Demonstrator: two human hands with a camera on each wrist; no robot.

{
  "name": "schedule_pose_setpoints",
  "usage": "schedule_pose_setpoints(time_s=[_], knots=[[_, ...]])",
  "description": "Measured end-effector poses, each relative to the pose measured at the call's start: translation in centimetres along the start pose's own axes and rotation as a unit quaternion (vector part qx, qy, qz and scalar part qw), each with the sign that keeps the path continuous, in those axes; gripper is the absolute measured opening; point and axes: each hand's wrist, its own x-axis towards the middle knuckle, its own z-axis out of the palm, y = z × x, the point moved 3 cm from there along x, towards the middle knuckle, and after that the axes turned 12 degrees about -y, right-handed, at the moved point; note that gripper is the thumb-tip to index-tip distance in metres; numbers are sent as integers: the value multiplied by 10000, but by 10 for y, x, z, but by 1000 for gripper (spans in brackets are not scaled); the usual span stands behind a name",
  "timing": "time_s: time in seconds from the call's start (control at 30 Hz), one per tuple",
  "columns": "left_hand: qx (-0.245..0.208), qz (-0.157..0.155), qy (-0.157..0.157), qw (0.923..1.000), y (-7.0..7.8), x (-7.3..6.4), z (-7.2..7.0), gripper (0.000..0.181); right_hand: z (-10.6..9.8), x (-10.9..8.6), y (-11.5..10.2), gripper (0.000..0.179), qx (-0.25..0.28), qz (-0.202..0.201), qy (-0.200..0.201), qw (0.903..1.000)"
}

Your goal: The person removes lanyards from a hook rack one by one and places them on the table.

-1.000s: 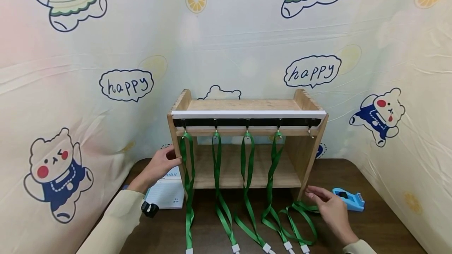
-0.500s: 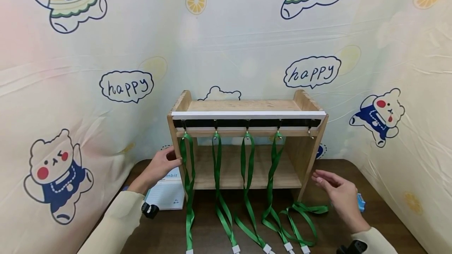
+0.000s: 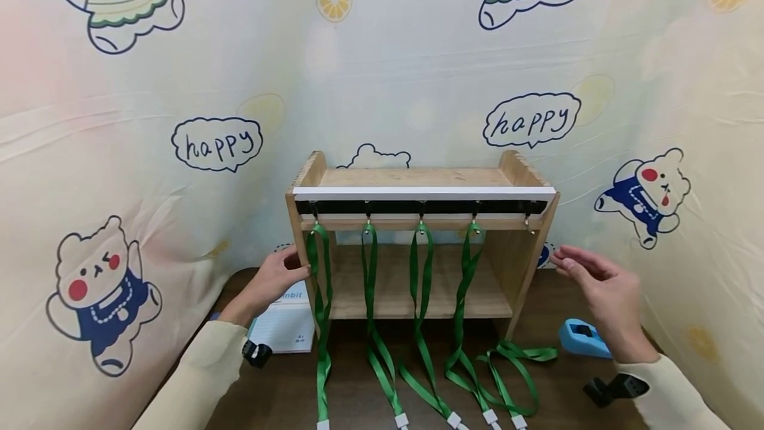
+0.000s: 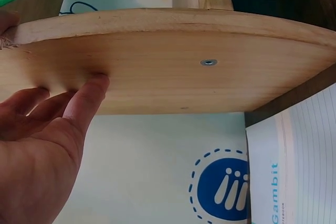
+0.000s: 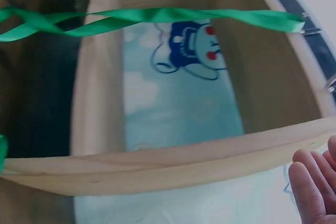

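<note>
My left hand (image 3: 273, 283) holds the left side panel of a small wooden shelf (image 3: 418, 271). In the left wrist view its fingers (image 4: 93, 90) press the panel's outer face, the thumb at the front edge. Along the shelf's front runs a black strip (image 3: 394, 208) with metal hooks. Green lanyards (image 3: 370, 264) hang from several hooks, their white clips down on the table; the rightmost hook (image 3: 528, 223) is bare. Another green lanyard (image 3: 525, 377) lies loosely looped at the shelf's right foot. My right hand (image 3: 609, 297) hovers beside the right side panel, fingers loosely bent, holding nothing.
A blue tape dispenser (image 3: 581, 338) lies on the dark brown table (image 3: 262, 397), below my right hand. At the left, partly behind my left arm, lies a lined notebook (image 3: 283, 324). Printed fabric (image 3: 418, 85) encloses the table at the back and both sides.
From the shelf's lower right foot my right hand has risen and shifted right, uncovering the loose lanyard's end. My left hand stays on the panel.
</note>
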Motion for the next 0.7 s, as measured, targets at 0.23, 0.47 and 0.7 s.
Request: schedule_pose_setpoints(time_s=[0.23, 0.47, 0.7], knots=[[-66, -90, -38, 9999, 1, 0, -1, 51, -2, 6, -25, 34, 744, -497, -34, 9960], [-43, 26, -105, 9999, 4, 0, -3, 53, 3, 10, -47, 35, 1018, -719, -161, 9921], [-110, 35, -129, 9999, 4, -1, -1, 49, 19, 15, -59, 32, 251, -875, -253, 9955]])
